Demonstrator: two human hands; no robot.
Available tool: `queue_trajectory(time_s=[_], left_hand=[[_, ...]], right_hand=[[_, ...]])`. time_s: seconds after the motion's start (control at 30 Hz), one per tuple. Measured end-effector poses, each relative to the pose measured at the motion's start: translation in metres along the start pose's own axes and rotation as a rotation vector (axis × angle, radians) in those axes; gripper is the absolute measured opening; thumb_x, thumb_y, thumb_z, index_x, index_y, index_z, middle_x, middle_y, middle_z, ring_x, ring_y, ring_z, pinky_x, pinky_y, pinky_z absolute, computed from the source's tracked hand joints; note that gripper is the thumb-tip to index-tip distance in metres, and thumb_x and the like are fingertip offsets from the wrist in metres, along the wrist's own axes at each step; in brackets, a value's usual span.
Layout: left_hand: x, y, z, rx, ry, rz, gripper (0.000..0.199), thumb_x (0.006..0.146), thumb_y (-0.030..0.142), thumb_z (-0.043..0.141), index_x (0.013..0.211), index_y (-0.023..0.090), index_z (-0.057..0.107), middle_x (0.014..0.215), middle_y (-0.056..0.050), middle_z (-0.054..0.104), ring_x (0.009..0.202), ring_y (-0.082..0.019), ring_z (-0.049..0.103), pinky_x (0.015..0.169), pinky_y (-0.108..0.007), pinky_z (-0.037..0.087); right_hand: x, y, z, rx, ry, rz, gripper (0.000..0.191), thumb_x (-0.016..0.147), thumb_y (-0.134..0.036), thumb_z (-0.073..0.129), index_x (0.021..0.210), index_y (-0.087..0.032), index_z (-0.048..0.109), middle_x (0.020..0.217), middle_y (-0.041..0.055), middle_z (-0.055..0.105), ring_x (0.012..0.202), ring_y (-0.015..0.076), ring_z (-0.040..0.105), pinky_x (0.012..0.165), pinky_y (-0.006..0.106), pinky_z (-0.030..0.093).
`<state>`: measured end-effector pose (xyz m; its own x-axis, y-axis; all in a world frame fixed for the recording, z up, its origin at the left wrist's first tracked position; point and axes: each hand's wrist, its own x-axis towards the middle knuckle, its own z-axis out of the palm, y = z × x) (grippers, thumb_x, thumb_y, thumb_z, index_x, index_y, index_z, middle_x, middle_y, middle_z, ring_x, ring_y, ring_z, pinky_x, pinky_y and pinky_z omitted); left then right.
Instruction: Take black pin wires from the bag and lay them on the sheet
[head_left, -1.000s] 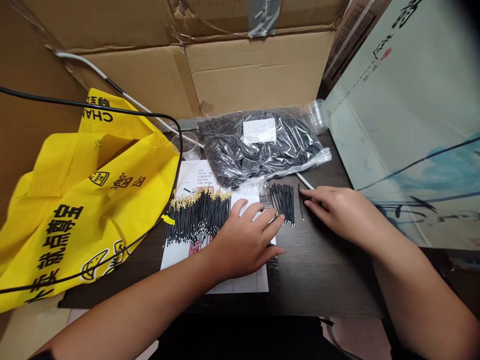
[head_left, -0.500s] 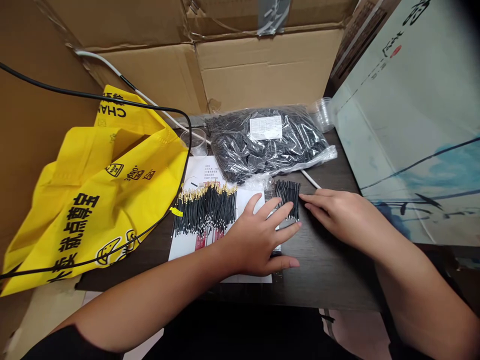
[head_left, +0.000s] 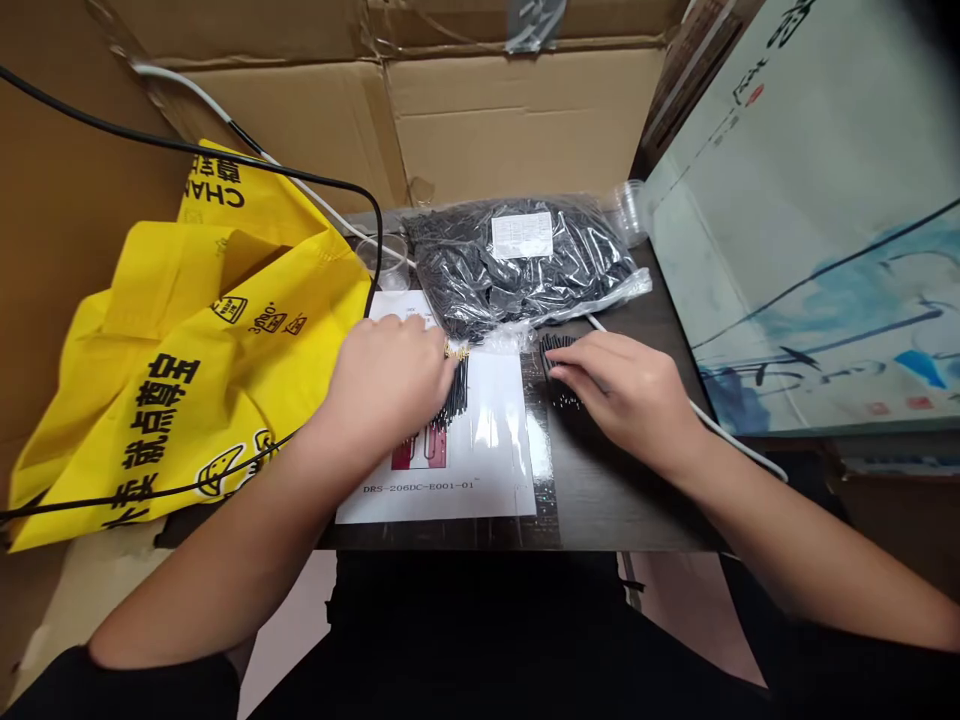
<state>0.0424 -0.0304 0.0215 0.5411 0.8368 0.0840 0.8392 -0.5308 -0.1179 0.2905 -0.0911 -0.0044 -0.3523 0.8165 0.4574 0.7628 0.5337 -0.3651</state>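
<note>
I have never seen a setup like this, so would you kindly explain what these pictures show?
There is no robot here: one camera, worn on a person's head, looks forward and down at their two bare hands. The left hand covers part of a row of gold-tipped black wires on a printed white sheet. The right hand's fingertips are at a second black bunch, beside the sheet on the dark table. Whether either hand grips anything is hard to tell. Behind lies a clear bag full of black pieces, and to the left a yellow bag.
</note>
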Motion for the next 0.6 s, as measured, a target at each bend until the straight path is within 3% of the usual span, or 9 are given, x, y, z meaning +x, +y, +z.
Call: queue_trajectory(time_s=[0.17,0.3,0.6], left_hand=[[0.0,-0.027,0.017,-0.01,-0.061,-0.066,0.043,0.089,0.055,0.049,0.078,0.016,0.066,0.078,-0.012,0.066,0.073,-0.024,0.062,0.071,-0.037,0.045],[0.0,-0.028,0.027,-0.021,-0.139,-0.06,0.046,0.09,0.055,0.043,0.079,0.018,0.069,0.076,-0.011,0.068,0.065,-0.023,0.06,0.066,-0.036,0.044],[0.001,-0.029,0.031,-0.091,-0.078,-0.045,0.035,0.088,0.037,0.042,0.067,0.018,0.064,0.063,-0.007,0.062,0.054,-0.016,0.05,0.065,-0.034,0.044]], right_hand=[[0.016,-0.011,0.015,-0.049,-0.065,0.087,0.02,0.097,-0.022,0.051,0.094,-0.017,0.071,0.091,0.0064,0.071,0.085,0.0192,0.065,0.077,0.033,0.049],[0.015,-0.002,0.024,-0.153,0.06,0.136,0.025,0.1,-0.026,0.047,0.1,-0.02,0.071,0.092,0.0051,0.073,0.088,0.0192,0.066,0.078,0.033,0.048],[0.007,0.014,0.035,-0.244,0.115,0.069,0.032,0.102,-0.026,0.04,0.111,-0.02,0.07,0.087,0.0071,0.069,0.083,0.0192,0.061,0.08,0.035,0.047]])
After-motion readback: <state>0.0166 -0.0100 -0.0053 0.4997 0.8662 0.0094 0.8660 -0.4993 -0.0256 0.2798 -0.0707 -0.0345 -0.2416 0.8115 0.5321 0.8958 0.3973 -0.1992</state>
